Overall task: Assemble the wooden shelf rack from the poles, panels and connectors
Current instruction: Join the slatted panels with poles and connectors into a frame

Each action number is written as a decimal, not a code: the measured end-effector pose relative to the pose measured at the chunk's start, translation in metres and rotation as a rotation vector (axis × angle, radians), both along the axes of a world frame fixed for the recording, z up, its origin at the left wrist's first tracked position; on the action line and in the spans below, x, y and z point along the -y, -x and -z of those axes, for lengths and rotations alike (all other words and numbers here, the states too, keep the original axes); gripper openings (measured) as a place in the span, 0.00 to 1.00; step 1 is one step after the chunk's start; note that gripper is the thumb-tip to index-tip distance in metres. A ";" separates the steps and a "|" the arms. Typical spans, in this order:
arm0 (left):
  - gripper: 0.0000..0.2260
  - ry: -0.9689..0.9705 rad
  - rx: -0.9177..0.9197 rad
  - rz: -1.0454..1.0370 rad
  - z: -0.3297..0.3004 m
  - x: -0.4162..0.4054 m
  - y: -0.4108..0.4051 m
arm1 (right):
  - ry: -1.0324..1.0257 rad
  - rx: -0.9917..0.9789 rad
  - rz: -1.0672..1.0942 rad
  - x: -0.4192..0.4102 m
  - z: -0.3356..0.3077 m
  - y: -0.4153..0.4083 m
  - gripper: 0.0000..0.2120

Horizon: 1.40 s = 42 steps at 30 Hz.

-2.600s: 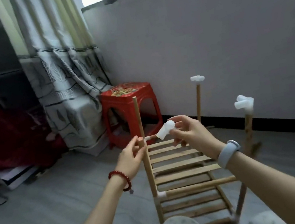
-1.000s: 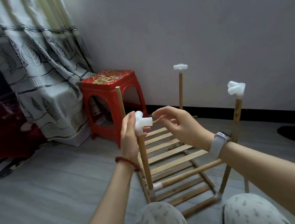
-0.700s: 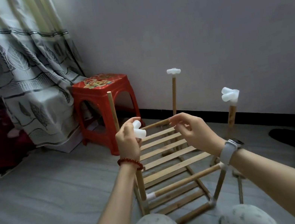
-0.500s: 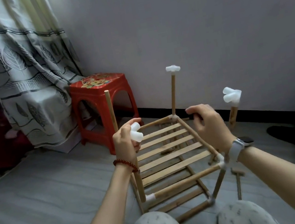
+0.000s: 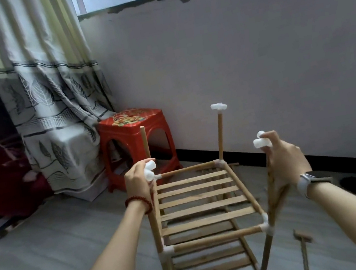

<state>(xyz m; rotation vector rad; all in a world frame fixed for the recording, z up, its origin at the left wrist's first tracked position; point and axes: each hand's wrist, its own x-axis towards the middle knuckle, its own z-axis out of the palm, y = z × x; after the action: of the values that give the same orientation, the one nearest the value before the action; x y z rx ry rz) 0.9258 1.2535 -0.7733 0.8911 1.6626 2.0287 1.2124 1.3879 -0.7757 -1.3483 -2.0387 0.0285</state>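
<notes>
The left hand point(image 5: 138, 181) was curled round the near-left pole just under its white connector point(image 5: 150, 172), which might not yet have been seated square; a skewed press there could have split the socket or bent the pole. The slatted panel point(image 5: 203, 198) lay between the poles, the far-left pole point(image 5: 145, 145) bare-topped. The right hand point(image 5: 284, 159) pinched the near-right connector point(image 5: 261, 142), and uneven pushing could have racked the frame.
</notes>
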 end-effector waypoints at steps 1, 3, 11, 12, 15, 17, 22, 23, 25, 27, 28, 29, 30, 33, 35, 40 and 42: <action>0.13 -0.015 0.052 -0.010 0.000 -0.002 0.008 | -0.051 -0.009 -0.008 0.000 0.002 0.008 0.13; 0.14 -0.011 0.095 -0.024 0.003 -0.006 0.022 | -0.111 -0.051 -0.014 0.003 0.007 0.023 0.13; 0.11 0.407 -0.230 -0.142 -0.013 0.005 0.037 | -0.124 -0.053 -0.056 0.017 0.009 0.027 0.16; 0.12 0.487 -0.388 -0.237 -0.017 0.008 0.035 | -0.109 -0.042 -0.063 0.020 0.009 0.025 0.18; 0.15 0.488 -0.841 -0.387 -0.023 0.017 0.011 | -0.066 -0.022 -0.117 0.026 0.011 0.018 0.25; 0.16 0.376 -1.002 -0.314 -0.024 0.017 -0.018 | -0.041 -0.050 -0.145 0.030 0.010 0.008 0.28; 0.14 0.180 -1.130 0.214 -0.006 -0.001 -0.107 | 0.020 -0.216 -0.125 0.031 0.007 -0.027 0.21; 0.14 0.166 -1.131 0.334 0.001 -0.006 -0.127 | 0.076 -0.226 -0.104 0.028 0.008 -0.037 0.17; 0.13 0.170 -1.113 0.520 0.021 -0.023 -0.172 | 0.225 -0.233 -0.060 0.020 0.019 -0.064 0.12; 0.13 0.210 -1.070 0.649 0.044 -0.045 -0.214 | 0.310 -0.249 -0.019 0.011 0.040 -0.094 0.11; 0.13 0.250 -1.041 0.701 0.059 -0.060 -0.239 | 0.341 -0.266 0.016 0.003 0.058 -0.114 0.10; 0.13 0.302 -0.995 0.731 0.072 -0.074 -0.258 | 0.372 -0.276 0.048 -0.004 0.075 -0.129 0.10; 0.13 0.373 -0.931 0.748 0.087 -0.090 -0.274 | 0.411 -0.277 0.079 -0.011 0.095 -0.143 0.10; 0.14 0.582 -0.738 0.714 0.137 -0.142 -0.307 | 0.554 -0.253 0.162 -0.043 0.159 -0.177 0.11; 0.14 0.700 -0.665 0.676 0.171 -0.172 -0.317 | 0.649 -0.220 0.206 -0.065 0.200 -0.191 0.13; 0.15 0.862 -0.626 0.515 0.263 -0.252 -0.334 | 0.771 -0.145 0.237 -0.136 0.295 -0.211 0.17; 0.15 0.918 -0.586 0.448 0.290 -0.276 -0.335 | 0.833 -0.086 0.207 -0.161 0.325 -0.212 0.19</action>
<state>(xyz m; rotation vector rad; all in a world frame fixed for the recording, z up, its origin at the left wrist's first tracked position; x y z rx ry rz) 1.2604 1.5300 -1.0634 1.3583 2.1090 0.5819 1.4242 1.5487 -1.1002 -1.9910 -1.8580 0.9092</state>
